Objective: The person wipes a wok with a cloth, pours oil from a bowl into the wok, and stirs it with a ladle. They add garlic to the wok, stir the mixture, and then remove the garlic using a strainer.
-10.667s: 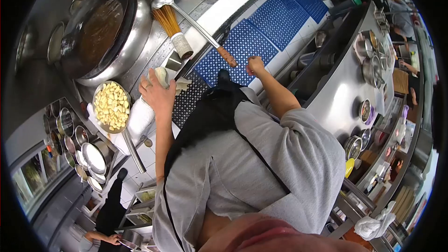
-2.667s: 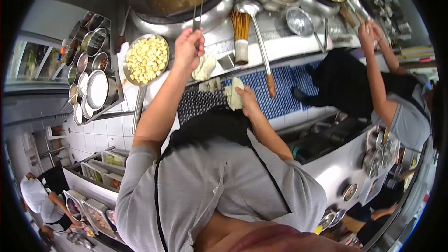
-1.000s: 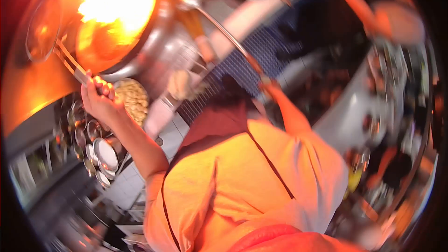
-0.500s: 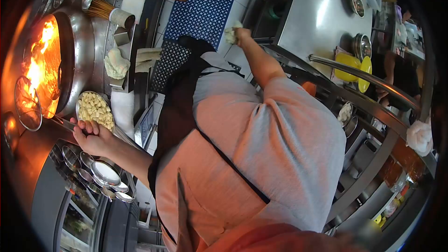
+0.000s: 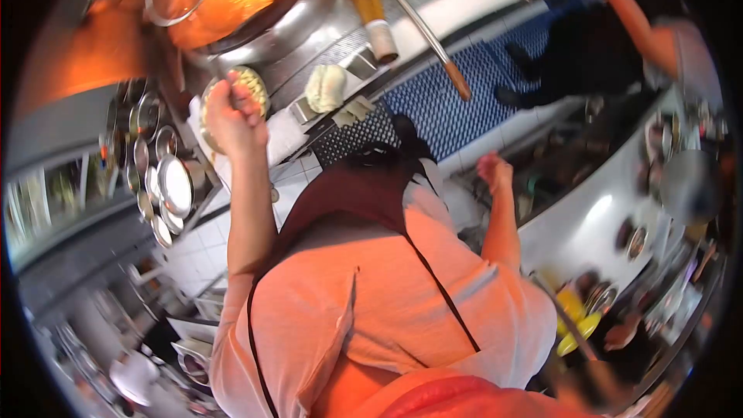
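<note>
My left hand (image 5: 236,120) is closed round what looks like a thin metal handle, beside a plate of pale chopped pieces (image 5: 251,85). A wire strainer (image 5: 174,0) lies over the rim of the wok (image 5: 298,11), where tall orange flames burn. My right hand (image 5: 495,172) is held out to the right of my body, its fingers blurred; no cloth shows in it. A folded pale cloth (image 5: 326,88) lies on the steel ledge by the wok, with a brush (image 5: 371,19) and a wooden-handled ladle (image 5: 422,23) beyond it.
At the upper right a person in dark clothing (image 5: 580,54) stands on the blue mat (image 5: 464,77). A steel counter (image 5: 580,240) on the right bears bowls, and yellow containers (image 5: 576,321) are near its lower end. Pans (image 5: 176,186) hang or stand at the left.
The view has turned, and the wok now appears at the top. The pale cloth that was in my right hand no longer shows there. Another person has come into view at upper right.
</note>
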Available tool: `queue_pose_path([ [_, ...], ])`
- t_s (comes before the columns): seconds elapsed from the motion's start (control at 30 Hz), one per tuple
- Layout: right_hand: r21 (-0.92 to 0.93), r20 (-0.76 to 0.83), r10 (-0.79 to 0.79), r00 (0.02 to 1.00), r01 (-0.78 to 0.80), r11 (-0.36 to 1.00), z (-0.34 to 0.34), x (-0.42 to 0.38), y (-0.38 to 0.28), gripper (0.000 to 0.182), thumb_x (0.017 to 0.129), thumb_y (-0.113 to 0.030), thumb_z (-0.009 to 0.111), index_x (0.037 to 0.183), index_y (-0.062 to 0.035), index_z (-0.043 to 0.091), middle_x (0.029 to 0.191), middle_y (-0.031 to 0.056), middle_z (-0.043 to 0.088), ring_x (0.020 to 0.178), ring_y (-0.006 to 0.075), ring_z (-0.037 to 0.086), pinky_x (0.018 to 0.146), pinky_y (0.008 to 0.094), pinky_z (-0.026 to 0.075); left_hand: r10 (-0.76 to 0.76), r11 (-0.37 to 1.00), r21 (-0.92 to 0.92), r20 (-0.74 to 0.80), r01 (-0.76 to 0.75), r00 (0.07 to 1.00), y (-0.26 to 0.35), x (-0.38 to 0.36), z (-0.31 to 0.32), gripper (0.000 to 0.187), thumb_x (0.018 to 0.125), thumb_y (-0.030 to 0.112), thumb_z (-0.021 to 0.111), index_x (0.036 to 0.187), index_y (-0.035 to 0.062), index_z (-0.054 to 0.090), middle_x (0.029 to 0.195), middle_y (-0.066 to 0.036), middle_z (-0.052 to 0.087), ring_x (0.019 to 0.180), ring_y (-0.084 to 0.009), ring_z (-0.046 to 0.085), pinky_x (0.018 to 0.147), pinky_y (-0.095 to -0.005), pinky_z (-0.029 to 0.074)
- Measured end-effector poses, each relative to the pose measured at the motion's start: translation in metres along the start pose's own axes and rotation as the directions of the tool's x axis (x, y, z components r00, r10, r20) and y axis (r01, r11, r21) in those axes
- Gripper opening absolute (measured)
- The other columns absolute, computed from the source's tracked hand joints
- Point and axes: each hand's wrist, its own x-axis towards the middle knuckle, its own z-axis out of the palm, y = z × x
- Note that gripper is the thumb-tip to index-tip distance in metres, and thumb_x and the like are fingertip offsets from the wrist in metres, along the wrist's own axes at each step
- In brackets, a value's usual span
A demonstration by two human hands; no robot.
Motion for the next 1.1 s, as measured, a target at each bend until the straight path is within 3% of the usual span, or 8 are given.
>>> queue_pose_path([
  [0.13,-0.500,0.671,0.119,0.732,0.328,0.801,0.160,-0.126,-0.117,0.027,0.093,-0.026,0.060,0.090,-0.0002,0.068,0.070,0.0065,0.067,0.056,0.0133,0.060,0.051,0.0257,0.049,-0.036,0.998,-0.047,-0.010,0.035,0.999,-0.018,-0.005,0.000,0.034,0.100,0.034,0.049,0.090,0.0038,0.059,0.063,-0.002,0.054,0.043,-0.0077,0.042,0.033,-0.0201,0.027],
  [0.27,-0.140,0.951,-0.079,0.297,0.647,0.750,0.321,-0.192,-0.156,0.030,0.097,-0.023,0.055,0.106,0.0033,0.064,0.082,0.0070,0.068,0.062,0.0133,0.061,0.053,0.0251,0.047,-0.104,0.993,-0.060,-0.071,0.100,0.992,-0.035,-0.021,0.021,0.047,0.101,0.046,0.044,0.089,0.0028,0.058,0.062,-0.003,0.054,0.040,-0.0080,0.040,0.032,-0.0214,0.027],
  [0.43,-0.139,0.909,-0.089,0.408,0.496,0.857,0.420,-0.231,-0.136,0.012,0.099,-0.016,0.051,0.103,-0.0060,0.057,0.075,0.0004,0.056,0.058,0.0052,0.049,0.043,0.0233,0.040,-0.076,0.991,-0.109,-0.007,0.075,0.997,-0.068,-0.025,0.036,0.048,0.102,0.045,0.040,0.095,0.0014,0.059,0.066,-0.006,0.056,0.046,-0.0115,0.049,0.034,-0.0226,0.034],
  [0.63,-0.027,0.725,-0.323,0.608,0.494,0.869,0.418,-0.209,-0.190,0.024,0.101,-0.019,0.044,0.122,-0.0096,0.052,0.074,0.0050,0.060,0.045,0.0114,0.044,0.035,0.0254,0.034,-0.204,0.965,0.237,0.410,0.112,0.889,-0.056,-0.009,0.025,0.042,0.101,0.038,0.045,0.097,-0.0008,0.062,0.079,-0.008,0.063,0.057,-0.0113,0.056,0.045,-0.0243,0.045],
  [0.77,-0.064,0.755,-0.549,0.359,0.873,0.484,0.420,-0.178,-0.298,0.016,0.098,-0.009,0.049,0.105,-0.0029,0.061,0.062,-0.0008,0.054,0.048,0.0053,0.044,0.043,0.0217,0.034,-0.105,0.978,0.202,0.309,0.043,0.945,-0.043,-0.005,-0.014,0.026,0.098,0.024,0.051,0.098,0.0012,0.063,0.081,-0.006,0.065,0.058,-0.0084,0.056,0.046,-0.0207,0.043],
  [0.87,0.039,0.763,-0.647,0.006,0.998,0.055,0.467,-0.178,-0.395,0.021,0.096,-0.013,0.051,0.106,0.0015,0.063,0.063,-0.0006,0.054,0.053,0.0076,0.050,0.050,0.0252,0.040,-0.034,0.976,0.216,0.151,0.000,0.988,-0.032,0.000,-0.052,0.028,0.098,0.029,0.052,0.100,0.0036,0.064,0.081,-0.005,0.065,0.057,-0.0071,0.055,0.047,-0.0208,0.043],
  [1.03,0.004,0.635,-0.674,-0.378,0.874,-0.486,0.606,-0.246,-0.520,0.030,0.088,-0.024,0.056,0.110,-0.0060,0.066,0.067,0.0134,0.065,0.063,0.0267,0.067,0.063,0.0407,0.050,0.073,0.976,0.218,-0.248,-0.018,0.966,-0.023,-0.021,-0.093,0.027,0.097,0.029,0.056,0.100,0.0028,0.063,0.079,-0.004,0.063,0.056,-0.0078,0.051,0.048,-0.0216,0.041],
  [1.1,-0.016,0.506,-0.585,-0.634,0.671,-0.741,0.677,-0.238,-0.560,0.034,0.089,-0.026,0.058,0.120,-0.0148,0.066,0.092,0.0189,0.071,0.089,0.0296,0.070,0.076,0.0412,0.052,0.099,0.982,0.186,-0.385,-0.028,0.918,-0.036,-0.038,-0.110,0.026,0.096,0.028,0.059,0.098,0.0026,0.063,0.078,-0.004,0.063,0.055,-0.0073,0.050,0.048,-0.0208,0.040],
])
